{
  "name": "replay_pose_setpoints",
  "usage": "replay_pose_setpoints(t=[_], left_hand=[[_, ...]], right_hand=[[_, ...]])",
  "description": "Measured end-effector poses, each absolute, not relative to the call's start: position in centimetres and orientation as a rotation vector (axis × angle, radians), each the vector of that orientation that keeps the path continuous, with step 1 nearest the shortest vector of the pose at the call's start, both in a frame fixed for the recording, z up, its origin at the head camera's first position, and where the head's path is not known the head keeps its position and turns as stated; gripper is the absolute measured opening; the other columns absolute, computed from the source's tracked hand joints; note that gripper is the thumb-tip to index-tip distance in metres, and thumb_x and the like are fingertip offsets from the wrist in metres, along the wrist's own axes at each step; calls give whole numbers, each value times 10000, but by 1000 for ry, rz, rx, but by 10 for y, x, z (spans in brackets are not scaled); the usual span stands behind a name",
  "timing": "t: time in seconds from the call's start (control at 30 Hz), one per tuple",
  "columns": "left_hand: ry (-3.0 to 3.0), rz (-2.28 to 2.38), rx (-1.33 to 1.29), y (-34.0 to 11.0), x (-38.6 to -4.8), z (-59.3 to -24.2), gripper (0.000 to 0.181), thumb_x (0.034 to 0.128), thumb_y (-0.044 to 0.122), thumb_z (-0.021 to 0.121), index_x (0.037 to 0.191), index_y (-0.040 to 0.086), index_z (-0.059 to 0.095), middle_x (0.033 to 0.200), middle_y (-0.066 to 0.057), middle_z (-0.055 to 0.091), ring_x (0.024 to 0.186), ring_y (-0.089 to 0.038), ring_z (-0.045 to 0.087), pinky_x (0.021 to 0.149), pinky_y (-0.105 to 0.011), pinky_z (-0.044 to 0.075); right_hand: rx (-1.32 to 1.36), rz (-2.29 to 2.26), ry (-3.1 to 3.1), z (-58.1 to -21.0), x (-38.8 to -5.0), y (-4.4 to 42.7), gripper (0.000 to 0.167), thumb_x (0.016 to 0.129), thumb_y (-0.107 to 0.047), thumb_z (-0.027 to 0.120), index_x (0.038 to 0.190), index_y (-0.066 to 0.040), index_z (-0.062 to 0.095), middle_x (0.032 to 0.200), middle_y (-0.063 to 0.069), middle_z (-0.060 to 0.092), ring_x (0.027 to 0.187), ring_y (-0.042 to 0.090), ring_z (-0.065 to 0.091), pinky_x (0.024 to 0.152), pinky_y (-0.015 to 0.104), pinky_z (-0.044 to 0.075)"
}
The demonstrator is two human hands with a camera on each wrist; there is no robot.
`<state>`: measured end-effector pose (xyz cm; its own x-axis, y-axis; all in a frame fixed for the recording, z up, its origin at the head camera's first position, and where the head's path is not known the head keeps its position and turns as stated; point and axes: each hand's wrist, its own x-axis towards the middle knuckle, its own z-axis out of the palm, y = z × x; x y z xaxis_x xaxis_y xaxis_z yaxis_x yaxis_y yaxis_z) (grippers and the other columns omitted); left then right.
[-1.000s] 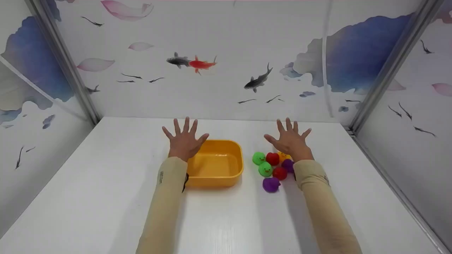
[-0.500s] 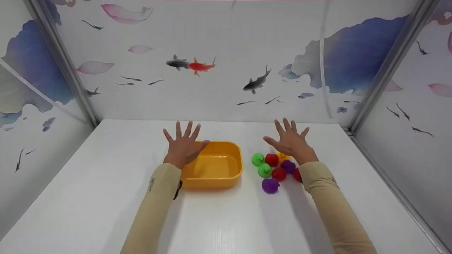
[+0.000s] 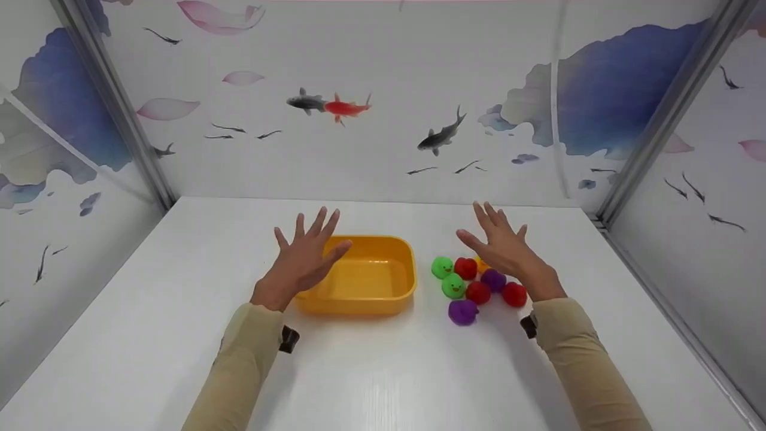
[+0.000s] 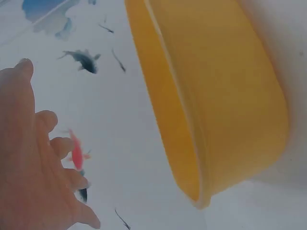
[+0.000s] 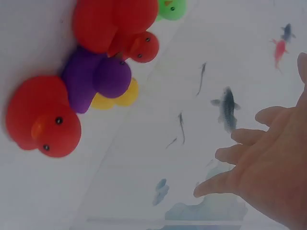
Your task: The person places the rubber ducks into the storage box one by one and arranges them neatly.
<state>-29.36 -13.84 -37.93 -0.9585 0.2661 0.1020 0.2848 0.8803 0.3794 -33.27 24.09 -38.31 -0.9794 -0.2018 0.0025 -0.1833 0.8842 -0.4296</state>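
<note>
My left hand hovers over the left side of a yellow plastic tub, fingers spread and holding nothing. In the left wrist view the tub stands apart from the hand. Above the far side of a cluster of small rubber ducks, my right hand is also spread and holds nothing. The cluster has green ducks, red ducks, purple ducks and a yellow duck partly hidden by the right hand. The right wrist view shows a red duck apart from the hand.
A white table carries the tub and, to its right, the ducks. White panels printed with fish and petals enclose the back and both sides, with metal posts at the corners.
Both hands have drawn back somewhat toward the person and turned, with the forearms moving outward. A red duck at the right now shows fully beside the right wrist. Tub and ducks stay put.
</note>
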Motion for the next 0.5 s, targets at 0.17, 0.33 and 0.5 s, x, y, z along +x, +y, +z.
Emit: replay_pose_setpoints(t=[0.17,0.33,0.5], left_hand=[[-2935,-898,-408,-149,-277,-380,732,1022,626,319,1618,297,50,1711,-22,7,1559,-430,-68,1145,-762,-149],[-2801,-1218,-307,-163,-261,-387,707,1029,609,317,1616,336,32,1712,14,-1,1570,-388,-73,1179,-727,-133],[-2731,-1389,-258,-174,-259,-402,708,1043,579,305,1614,321,-24,1712,12,-19,1581,-344,-21,1249,-644,-39]], right_hand=[[-305,-811,2995,-385,-319,242,927,944,-742,332,1620,-240,-56,1703,112,-77,1552,431,-99,1132,736,-200],[-289,-954,2965,-388,-307,250,889,966,-699,353,1619,-258,-60,1706,103,-61,1556,422,-84,1131,735,-204],[-267,-1100,2950,-389,-300,259,850,984,-657,388,1617,-294,-49,1708,103,-34,1560,429,-29,1178,732,-101]])
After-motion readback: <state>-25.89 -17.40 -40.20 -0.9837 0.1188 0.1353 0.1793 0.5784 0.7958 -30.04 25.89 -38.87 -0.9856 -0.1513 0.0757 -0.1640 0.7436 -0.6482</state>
